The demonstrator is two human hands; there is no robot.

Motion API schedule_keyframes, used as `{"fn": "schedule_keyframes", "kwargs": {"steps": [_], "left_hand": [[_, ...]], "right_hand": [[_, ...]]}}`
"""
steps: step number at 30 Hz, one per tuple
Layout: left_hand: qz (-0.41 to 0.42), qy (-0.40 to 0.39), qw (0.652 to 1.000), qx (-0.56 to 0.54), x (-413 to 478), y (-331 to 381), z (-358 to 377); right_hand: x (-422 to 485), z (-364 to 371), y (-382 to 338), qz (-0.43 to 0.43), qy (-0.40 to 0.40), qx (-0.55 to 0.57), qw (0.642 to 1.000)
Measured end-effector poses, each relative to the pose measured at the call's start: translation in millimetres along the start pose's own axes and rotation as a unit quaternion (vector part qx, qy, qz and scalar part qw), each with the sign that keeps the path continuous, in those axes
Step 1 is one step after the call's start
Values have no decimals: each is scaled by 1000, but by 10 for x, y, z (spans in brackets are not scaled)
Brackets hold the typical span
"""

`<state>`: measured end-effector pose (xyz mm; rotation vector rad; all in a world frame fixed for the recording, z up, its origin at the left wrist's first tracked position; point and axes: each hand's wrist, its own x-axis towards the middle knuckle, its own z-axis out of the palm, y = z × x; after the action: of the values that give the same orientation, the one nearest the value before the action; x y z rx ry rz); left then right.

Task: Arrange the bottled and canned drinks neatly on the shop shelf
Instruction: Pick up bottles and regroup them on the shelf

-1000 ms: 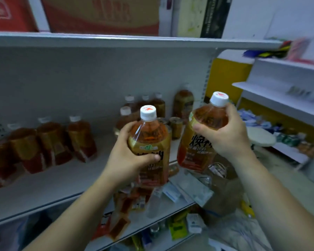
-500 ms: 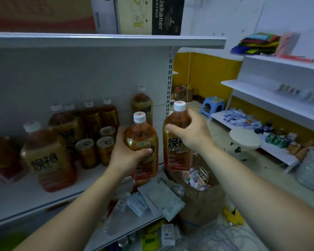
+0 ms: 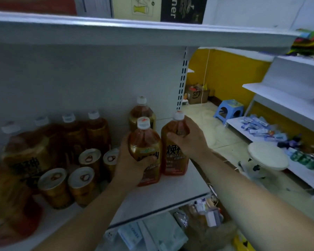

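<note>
White shelf (image 3: pixel 170 192) bears 4 cans (image 3: pixel 82 178); blue stool (image 3: pixel 228 109) beyond.

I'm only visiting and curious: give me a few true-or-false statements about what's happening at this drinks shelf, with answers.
1. The left hand and the right hand each grip a bottle. True: a left bottle and a right bottle.
2. Both held bottles are uncapped. False: each has a white cap on.
3. Gold cans stand on the shelf, left of the held bottles. True.
4. The cans lie on their sides. False: they are upright, pull tabs up.
5. The stool on the floor is red. False: the stool is blue.
</note>
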<state>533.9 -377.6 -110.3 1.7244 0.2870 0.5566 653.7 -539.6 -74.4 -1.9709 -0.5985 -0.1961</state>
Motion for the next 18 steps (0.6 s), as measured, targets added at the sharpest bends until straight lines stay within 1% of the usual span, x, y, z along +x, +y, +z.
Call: {"fn": "schedule_keyframes", "kwargs": {"steps": [4, 8, 14, 18], "left_hand": [[-4, 37, 999, 11, 139, -13, 140], [-9, 84, 996, 34, 263, 21, 247], [-44, 66, 996, 49, 423, -14, 207], [-56, 67, 993, 76, 454, -61, 152]], "right_hand": [[374, 82, 176, -47, -31, -12, 998], [724, 117, 321, -72, -72, -2, 995], [1112, 148, 523, -97, -112, -13, 989], [1220, 253, 567, -141, -109, -45, 983]]}}
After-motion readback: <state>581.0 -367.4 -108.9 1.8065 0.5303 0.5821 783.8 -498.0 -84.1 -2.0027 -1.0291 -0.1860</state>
